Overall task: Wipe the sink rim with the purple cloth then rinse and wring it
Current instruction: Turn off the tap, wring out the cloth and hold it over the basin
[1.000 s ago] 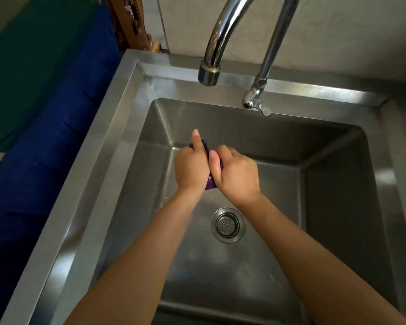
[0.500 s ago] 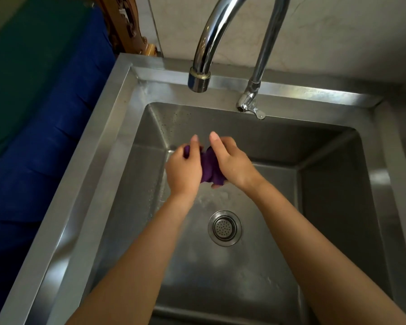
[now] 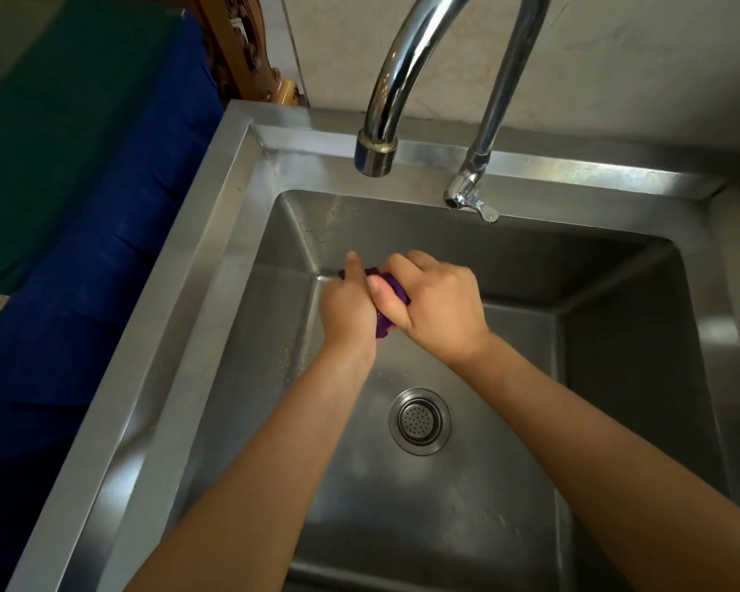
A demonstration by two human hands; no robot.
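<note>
Item: purple cloth (image 3: pixel 384 311), bunched small, held above the basin of the sink (image 3: pixel 248 173), back-left of the drain (image 3: pixel 419 421) and below the spout (image 3: pixel 376 152).

Handling, as judged: soft, limp, light though likely heavier with water; probably slick when wet. It has no stiff edge to pinch, so you do best to take it as a wad, one fist at each end, and twist against yourself.

Left hand (image 3: pixel 348 307): clenched around the near end of the cloth, thumb lying up along it.

Right hand (image 3: pixel 438 303): clenched over the other end, fingers wrapped down, pressed against the left.

Only slivers of purple show between your fists. No water visibly runs from the spout.
</note>
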